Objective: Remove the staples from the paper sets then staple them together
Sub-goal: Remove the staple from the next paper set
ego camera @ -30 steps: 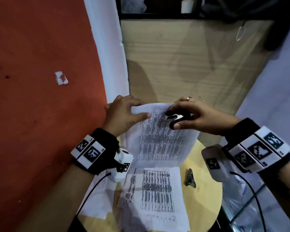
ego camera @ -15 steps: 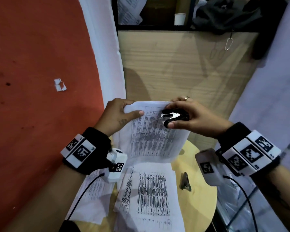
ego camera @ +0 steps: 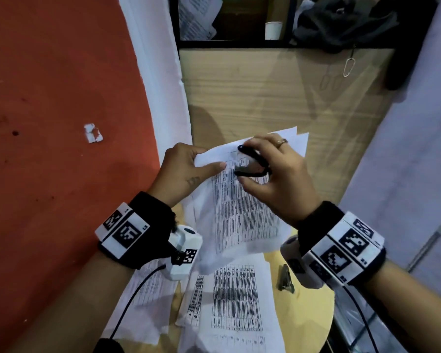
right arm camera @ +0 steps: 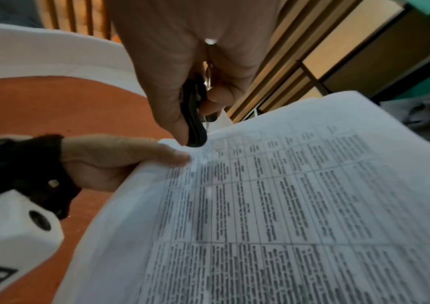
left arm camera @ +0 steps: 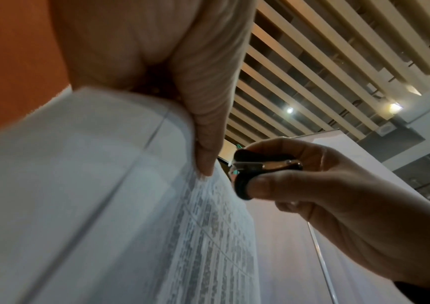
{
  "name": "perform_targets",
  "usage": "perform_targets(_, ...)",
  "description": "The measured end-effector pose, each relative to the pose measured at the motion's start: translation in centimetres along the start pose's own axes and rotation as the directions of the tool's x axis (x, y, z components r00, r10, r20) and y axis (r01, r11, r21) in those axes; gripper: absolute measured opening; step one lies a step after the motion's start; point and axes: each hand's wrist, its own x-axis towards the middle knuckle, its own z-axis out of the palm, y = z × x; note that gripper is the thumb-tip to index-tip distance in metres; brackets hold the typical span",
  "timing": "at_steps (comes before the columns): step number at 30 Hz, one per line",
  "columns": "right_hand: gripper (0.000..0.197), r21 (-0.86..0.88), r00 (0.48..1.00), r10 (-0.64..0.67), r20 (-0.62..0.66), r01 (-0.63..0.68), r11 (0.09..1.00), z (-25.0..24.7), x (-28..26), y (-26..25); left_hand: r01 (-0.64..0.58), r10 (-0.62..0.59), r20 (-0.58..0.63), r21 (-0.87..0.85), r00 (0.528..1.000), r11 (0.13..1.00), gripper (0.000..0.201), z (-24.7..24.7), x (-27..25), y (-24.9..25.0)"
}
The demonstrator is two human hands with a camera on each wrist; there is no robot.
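Note:
A printed paper set (ego camera: 242,215) is held up above the round table, its top left corner pinched by my left hand (ego camera: 186,169), thumb on the front. My right hand (ego camera: 273,174) grips a black staple remover (ego camera: 250,163) between thumb and fingers, its claws at the paper's top left corner close to the left thumb. In the left wrist view the staple remover (left arm camera: 263,170) sits just right of my left thumb on the paper set (left arm camera: 130,226). The right wrist view shows the staple remover (right arm camera: 195,119) tip at the paper set's (right arm camera: 286,205) corner. No staple is discernible.
More printed sheets (ego camera: 234,307) lie on the round wooden table (ego camera: 308,317), with another sheet (ego camera: 143,301) at the left. A small dark stapler (ego camera: 285,278) lies right of them. A red wall (ego camera: 49,123) is left, a wooden panel (ego camera: 278,93) behind.
The right hand with the staple remover has shifted left and up along the paper's top toward the corner by the left thumb. The held paper has tilted, its right side higher.

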Motion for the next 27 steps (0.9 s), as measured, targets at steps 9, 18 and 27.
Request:
perform_targets(9,0.037,-0.137,0.975,-0.191,0.112,0.206,0.969,0.6,0.9,-0.8,0.004,-0.004,0.011,-0.006,1.000,1.000,0.065,-0.3,0.3,0.7)
perform_targets(18,0.028,-0.144,0.963,-0.229,0.145,0.249,0.958,0.0,1.1,-0.9,0.029,-0.029,0.036,-0.012,0.999,1.000,0.063,-0.2,0.3,1.2)
perform_targets(27,0.030,-0.186,0.949,-0.254,0.190,0.288,0.939,-0.1,1.3,-0.4,0.079,-0.057,0.166,-0.130,0.984,0.988,0.032,-0.2,0.5,1.6)
